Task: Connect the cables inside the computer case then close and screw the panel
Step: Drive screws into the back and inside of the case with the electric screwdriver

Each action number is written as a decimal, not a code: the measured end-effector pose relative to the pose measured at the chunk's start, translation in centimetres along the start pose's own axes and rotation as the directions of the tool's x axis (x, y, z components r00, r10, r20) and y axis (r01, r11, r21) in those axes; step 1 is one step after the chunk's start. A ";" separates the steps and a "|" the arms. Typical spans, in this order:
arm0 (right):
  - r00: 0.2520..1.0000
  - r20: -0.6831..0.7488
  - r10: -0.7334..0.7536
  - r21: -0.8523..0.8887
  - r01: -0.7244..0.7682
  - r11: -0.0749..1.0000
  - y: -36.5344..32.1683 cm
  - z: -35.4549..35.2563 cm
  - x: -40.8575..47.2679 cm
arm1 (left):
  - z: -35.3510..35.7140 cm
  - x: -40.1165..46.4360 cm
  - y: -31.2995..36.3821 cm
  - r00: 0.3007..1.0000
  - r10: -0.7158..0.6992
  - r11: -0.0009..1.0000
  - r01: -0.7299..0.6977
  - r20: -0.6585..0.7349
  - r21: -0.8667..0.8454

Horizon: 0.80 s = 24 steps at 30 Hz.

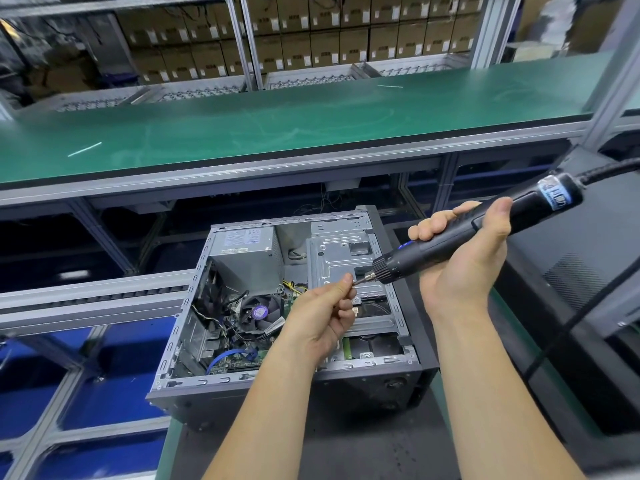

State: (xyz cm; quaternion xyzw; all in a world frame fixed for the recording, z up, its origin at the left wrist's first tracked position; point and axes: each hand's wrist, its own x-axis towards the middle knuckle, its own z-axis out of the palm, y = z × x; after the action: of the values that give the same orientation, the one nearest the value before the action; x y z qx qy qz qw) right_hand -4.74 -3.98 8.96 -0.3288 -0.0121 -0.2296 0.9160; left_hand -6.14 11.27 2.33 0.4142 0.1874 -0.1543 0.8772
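One computer case (277,344) lies on its side at the lower middle of the frame, its open face up and the side panel off, so I can see straight in: one grey power supply (246,259) at the upper left inside, one round cooler fan (259,311) below it, one metal drive cage (346,268) to the right, and a tangle of cables (221,327) over the board that I cannot count, one of them a blue loop near the bottom edge. Two bare hands are raised over the case, one electric screwdriver (460,233) between them. The right hand (464,258) is curled round the black barrel, palm toward me, thumb up along the far side, holding the tool slanted so its tip points down and left; its braided cord (609,171) runs off the right edge of the frame. The left hand (322,317) comes up from the bottom centre, fingers curled in, thumb and forefinger pinching at the very tip of the bit; whatever small thing it holds there is too tiny to make out. One long green bench (242,133) crosses the upper half, stacked cartons (329,36) shelved behind it
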 end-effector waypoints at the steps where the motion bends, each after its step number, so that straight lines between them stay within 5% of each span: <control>1: 1.000 -0.001 -0.003 -0.001 0.003 1.000 0.0 0.0 0.0 | 0.0 0.0 0.0 1.000 0.012 1.000 -0.012 -0.001 0.020; 10: 0.999 -0.039 -0.023 -0.015 0.022 1.000 -0.3 0.5 -0.7 | 0.3 -0.1 -0.6 0.987 0.139 0.985 -0.129 -0.085 0.113; 14: 1.000 0.004 -0.008 -0.079 0.009 0.997 -1.1 0.1 -0.6 | -1.3 -0.2 1.0 0.948 0.222 0.964 -0.179 -0.229 0.195; 16: 0.998 0.060 0.002 -0.138 0.006 0.990 -1.1 -0.5 -1.0 | -2.9 -0.1 1.9 0.843 0.425 0.816 -0.199 -0.329 0.543; 18: 0.993 0.113 0.019 -0.209 0.005 0.978 -0.9 -0.9 -1.5 | -4.4 0.3 1.9 0.730 0.638 0.479 -0.125 -0.246 0.869; 20: 0.989 0.138 0.052 -0.267 -0.014 0.964 -0.5 -1.4 -2.0 | -5.1 0.5 1.0 0.725 0.674 0.231 -0.023 -0.143 0.973; 24: 0.980 0.176 0.094 -0.335 -0.030 0.942 0.3 -2.2 -2.5 | -5.7 1.2 -1.1 0.803 0.584 0.041 0.116 -0.119 0.992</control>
State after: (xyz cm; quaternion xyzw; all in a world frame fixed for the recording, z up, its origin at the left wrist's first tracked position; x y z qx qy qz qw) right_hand -7.14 -4.08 6.58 -0.4983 -0.0499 -0.1672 0.8493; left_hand -6.68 14.89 -2.33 0.9394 0.1799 0.0312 0.2903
